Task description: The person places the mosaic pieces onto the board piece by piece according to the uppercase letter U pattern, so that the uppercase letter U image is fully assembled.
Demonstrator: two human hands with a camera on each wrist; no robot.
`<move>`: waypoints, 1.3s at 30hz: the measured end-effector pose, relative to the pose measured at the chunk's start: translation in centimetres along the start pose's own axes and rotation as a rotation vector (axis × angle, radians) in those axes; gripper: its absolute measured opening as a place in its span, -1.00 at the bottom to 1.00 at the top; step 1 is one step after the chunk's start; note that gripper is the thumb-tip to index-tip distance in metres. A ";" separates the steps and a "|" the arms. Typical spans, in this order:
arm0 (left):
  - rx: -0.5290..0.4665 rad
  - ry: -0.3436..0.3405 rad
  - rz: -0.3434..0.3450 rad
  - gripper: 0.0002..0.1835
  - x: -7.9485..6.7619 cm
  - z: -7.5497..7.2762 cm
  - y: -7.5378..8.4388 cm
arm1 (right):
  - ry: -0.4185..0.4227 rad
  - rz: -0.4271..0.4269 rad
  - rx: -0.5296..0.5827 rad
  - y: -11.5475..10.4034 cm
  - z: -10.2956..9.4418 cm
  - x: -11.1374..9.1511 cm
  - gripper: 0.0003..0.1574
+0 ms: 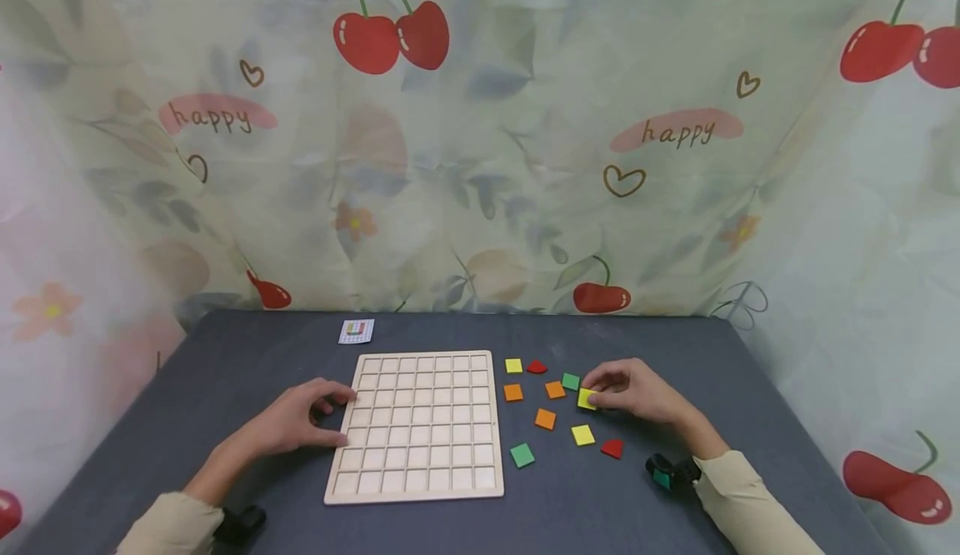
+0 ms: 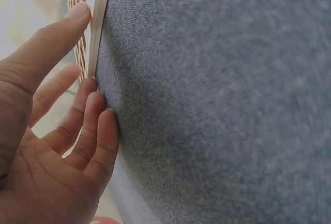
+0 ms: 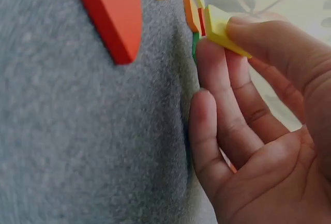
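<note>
A pale wooden grid board with rows of square recesses lies on the dark table. At its left edge rests my left hand, thumb and fingers spread along the rim and not gripping it. My right hand pinches a yellow square tile between thumb and fingers, just off the cloth to the right of the board. Around it lie orange tiles, green tiles, other yellow tiles and red rounded-edge pieces.
Behind the board's left corner is a small printed card with a coloured pattern. A patterned curtain hangs behind the dark-covered table and along both sides. Each wrist wears a black strapped device.
</note>
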State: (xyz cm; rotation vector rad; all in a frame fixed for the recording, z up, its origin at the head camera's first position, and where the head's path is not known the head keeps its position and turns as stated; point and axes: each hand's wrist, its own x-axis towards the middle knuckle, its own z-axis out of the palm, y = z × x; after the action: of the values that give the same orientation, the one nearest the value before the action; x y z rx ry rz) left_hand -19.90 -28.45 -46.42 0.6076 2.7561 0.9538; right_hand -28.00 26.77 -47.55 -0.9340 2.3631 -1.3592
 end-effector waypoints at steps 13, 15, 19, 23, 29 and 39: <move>-0.004 -0.018 -0.007 -0.35 0.0 0.1 0.1 | 0.042 0.008 0.129 -1.5 1.0 0.5 -0.64; -0.005 -0.019 -0.010 -0.36 0.0 0.1 0.1 | 0.050 0.017 0.141 -1.7 1.3 0.6 -0.64; -0.011 -0.020 -0.009 -0.35 0.0 0.0 0.3 | 0.055 0.011 0.160 -2.1 1.8 0.9 -0.68; -0.006 -0.020 -0.002 -0.35 0.1 0.0 0.3 | 0.056 0.007 0.176 -2.3 2.5 1.2 -0.71; -0.001 -0.013 -0.001 -0.37 0.3 0.0 0.2 | 0.058 0.026 0.188 -3.0 3.5 1.8 -0.71; 0.008 0.018 -0.044 -0.37 0.7 0.1 0.0 | 0.042 0.018 0.143 -3.8 4.7 3.2 -0.72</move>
State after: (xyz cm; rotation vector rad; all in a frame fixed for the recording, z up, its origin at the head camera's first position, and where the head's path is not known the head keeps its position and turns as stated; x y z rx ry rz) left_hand -20.52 -28.03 -46.54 0.5397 2.7786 0.9433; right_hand -26.48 20.18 -46.55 -0.8500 2.2633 -1.5325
